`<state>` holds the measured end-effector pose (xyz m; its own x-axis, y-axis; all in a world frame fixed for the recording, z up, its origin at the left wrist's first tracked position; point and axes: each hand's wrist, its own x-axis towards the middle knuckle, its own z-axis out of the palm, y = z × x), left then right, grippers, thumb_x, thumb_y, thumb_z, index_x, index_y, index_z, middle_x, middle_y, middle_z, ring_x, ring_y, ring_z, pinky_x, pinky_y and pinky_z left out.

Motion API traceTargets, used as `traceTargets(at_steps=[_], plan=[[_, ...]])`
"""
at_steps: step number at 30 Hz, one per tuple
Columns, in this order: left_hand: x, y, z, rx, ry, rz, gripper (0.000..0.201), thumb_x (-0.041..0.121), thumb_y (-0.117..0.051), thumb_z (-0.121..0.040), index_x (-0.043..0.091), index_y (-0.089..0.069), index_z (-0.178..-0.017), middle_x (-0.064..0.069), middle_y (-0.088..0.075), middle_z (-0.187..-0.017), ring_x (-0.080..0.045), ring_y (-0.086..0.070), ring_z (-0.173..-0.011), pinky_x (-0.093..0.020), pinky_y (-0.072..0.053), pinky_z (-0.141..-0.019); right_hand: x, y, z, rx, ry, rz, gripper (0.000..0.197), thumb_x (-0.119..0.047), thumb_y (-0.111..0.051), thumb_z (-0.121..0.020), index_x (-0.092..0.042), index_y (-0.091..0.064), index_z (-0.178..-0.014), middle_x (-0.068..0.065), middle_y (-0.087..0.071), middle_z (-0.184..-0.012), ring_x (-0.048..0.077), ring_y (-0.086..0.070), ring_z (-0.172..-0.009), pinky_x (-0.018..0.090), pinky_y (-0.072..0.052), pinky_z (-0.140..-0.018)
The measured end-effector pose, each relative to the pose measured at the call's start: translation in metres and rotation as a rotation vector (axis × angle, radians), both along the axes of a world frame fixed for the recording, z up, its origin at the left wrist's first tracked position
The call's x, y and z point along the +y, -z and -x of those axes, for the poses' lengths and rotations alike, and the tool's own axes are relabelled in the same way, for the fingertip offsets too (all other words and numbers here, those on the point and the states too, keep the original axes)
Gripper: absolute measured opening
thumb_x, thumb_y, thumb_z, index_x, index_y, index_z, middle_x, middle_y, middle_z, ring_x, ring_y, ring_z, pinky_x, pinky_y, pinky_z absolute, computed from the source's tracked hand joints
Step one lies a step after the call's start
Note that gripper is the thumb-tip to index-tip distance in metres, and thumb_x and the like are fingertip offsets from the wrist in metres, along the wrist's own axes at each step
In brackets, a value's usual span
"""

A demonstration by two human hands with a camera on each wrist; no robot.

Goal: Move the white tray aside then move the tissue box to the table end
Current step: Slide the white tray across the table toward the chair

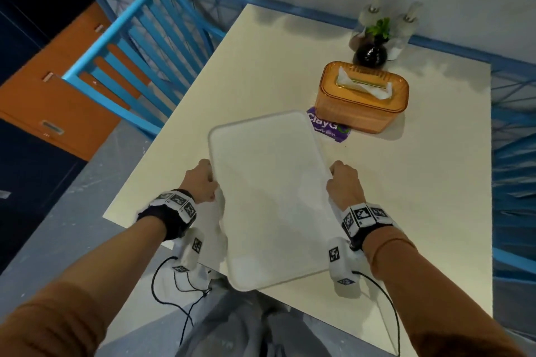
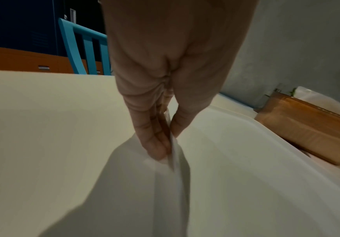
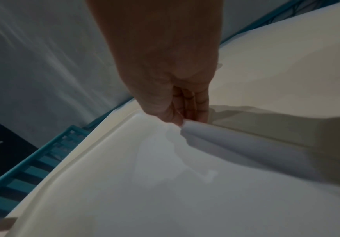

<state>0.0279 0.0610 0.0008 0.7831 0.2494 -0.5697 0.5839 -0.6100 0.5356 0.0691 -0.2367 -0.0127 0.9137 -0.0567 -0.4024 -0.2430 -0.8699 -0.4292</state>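
Both hands hold the tray (image 1: 269, 197) by its long rims, left hand (image 1: 201, 182) and right hand (image 1: 345, 184) pinching opposite sides, likely to keep it level above the table (image 1: 261, 66). The tissue box (image 1: 362, 95) waits beyond, untouched.

A purple packet (image 1: 329, 127), centre right of the head view, reads "ClayG…"; its smaller print is illegible.

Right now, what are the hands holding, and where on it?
Both hold the tray: the left hand pinches its left long rim, the right hand its right long rim.
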Motion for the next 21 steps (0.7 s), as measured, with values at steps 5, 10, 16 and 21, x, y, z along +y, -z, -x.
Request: traceTargets(at_steps=[5,10,16,21], plan=[[0.043,0.0,-0.042,-0.033,0.125,-0.128,0.04,0.0,-0.048,-0.086,0.0,-0.043,-0.126,-0.028,-0.062,-0.096,-0.044,-0.065,-0.088,-0.055,-0.056,-0.08,0.045,0.005,0.005,0.005,0.108,-0.053,0.028,0.005,-0.043,-0.087,0.007,-0.05,-0.114,0.028,-0.056,-0.119,0.039,-0.055,-0.108,0.038,-0.044,-0.081],[0.071,-0.002,-0.084,-0.152,0.189,-0.233,0.028,-0.003,-0.042,-0.087,0.001,-0.051,-0.114,-0.022,-0.057,-0.092,-0.032,-0.052,-0.086,-0.041,-0.044,-0.077,0.091,0.006,0.002,0.021,0.255,-0.064,0.034,0.002,-0.043,-0.089,0.005,-0.047,-0.122,0.026,-0.053,-0.127,0.04,-0.05,-0.117,0.043,-0.045,-0.095],[0.106,0.006,-0.099,-0.227,0.153,-0.138,0.039,0.004,-0.05,-0.085,0.003,-0.053,-0.124,-0.02,-0.064,-0.119,-0.037,-0.058,-0.11,-0.04,-0.044,-0.095,0.113,0.005,0.004,-0.039,0.323,-0.144,0.031,0.002,-0.047,-0.089,0.006,-0.054,-0.119,0.027,-0.064,-0.113,0.039,-0.06,-0.106,0.037,-0.049,-0.088],[0.123,0.013,-0.061,-0.172,0.258,-0.099,0.033,0.008,-0.063,-0.08,0.003,-0.056,-0.112,-0.02,-0.063,-0.103,-0.036,-0.061,-0.095,-0.044,-0.051,-0.086,0.118,0.001,0.039,0.035,0.363,-0.176,0.029,-0.002,-0.055,-0.088,0.004,-0.055,-0.116,0.015,-0.057,-0.093,0.026,-0.055,-0.082,0.028,-0.044,-0.069]])
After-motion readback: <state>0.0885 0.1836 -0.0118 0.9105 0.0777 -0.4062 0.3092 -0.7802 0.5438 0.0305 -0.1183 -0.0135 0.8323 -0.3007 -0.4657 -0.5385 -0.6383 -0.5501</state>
